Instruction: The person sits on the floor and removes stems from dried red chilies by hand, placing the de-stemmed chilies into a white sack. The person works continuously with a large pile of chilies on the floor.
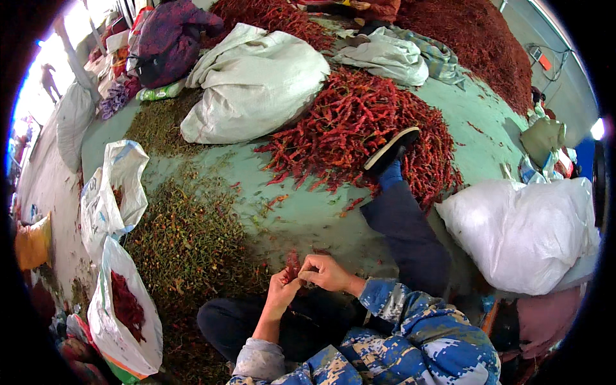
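Observation:
My left hand [283, 290] is closed around dried red chili peppers [292, 264], which stick up blurred past the fingers. Right beside it, my right hand [327, 273] has thumb and forefinger pinched together at the left fingertips. Whatever lies in that pinch is too small to make out. Both hands are above my folded leg. A heap of green-brown chili stems [192, 236] spreads on the floor to the left. Beyond my outstretched foot [392, 149] lies a pile of whole red chilies [356, 120].
Open white sacks stand at left, one [132, 346] containing red chilies. A stuffed white woven sack [260, 86] lies ahead, and a full white plastic bag [524, 231] at right. A person [168, 43] sits at upper left; another person's arm [380, 9] shows at the top. A large chili mound [481, 48] rises behind.

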The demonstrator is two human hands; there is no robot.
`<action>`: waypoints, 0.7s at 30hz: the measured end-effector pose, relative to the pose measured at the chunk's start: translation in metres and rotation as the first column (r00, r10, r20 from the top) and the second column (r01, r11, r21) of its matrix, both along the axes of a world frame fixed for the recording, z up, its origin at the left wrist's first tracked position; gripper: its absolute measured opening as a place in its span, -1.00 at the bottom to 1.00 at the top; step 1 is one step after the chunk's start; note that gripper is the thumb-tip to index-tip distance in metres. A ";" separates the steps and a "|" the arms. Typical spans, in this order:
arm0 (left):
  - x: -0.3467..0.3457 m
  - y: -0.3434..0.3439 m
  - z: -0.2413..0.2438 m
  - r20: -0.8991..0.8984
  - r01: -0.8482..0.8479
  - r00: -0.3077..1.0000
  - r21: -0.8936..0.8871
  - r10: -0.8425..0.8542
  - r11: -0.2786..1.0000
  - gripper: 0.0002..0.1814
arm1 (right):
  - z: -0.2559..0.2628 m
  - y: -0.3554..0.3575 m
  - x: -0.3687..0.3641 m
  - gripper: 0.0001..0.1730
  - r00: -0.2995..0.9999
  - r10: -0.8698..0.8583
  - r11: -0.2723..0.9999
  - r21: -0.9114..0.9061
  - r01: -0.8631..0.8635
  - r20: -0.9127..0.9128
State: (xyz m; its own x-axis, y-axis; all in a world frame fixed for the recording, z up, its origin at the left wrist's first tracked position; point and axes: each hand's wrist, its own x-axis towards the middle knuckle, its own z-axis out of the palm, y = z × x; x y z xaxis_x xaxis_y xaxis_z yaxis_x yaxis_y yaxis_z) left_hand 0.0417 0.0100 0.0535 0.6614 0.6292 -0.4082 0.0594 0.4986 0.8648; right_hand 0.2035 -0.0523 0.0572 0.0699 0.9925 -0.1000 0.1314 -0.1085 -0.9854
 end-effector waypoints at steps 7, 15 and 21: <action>0.001 0.006 -0.017 -0.026 -0.122 0.992 0.123 0.127 0.985 -0.91 | 0.004 0.022 -0.001 -0.79 0.998 0.063 0.997 0.048 -0.065 0.030; -0.001 0.003 -0.021 -0.209 0.145 0.974 0.257 -0.092 0.955 -0.91 | -0.057 0.081 0.035 -0.69 0.829 -0.473 0.880 0.107 0.463 0.297; 0.001 0.013 0.002 -0.010 0.115 0.993 -0.103 -0.117 0.988 -0.93 | -0.080 0.172 0.093 -0.77 0.645 -0.130 0.991 0.098 0.085 0.753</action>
State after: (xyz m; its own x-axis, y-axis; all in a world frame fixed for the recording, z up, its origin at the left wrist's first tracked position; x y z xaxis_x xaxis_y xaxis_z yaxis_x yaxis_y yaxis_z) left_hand 0.0425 0.0229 0.0559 0.7204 0.5030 -0.4776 0.1354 0.5733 0.8081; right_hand 0.2965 0.1199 -0.0224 0.2058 0.9749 0.0851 0.8238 -0.1257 -0.5528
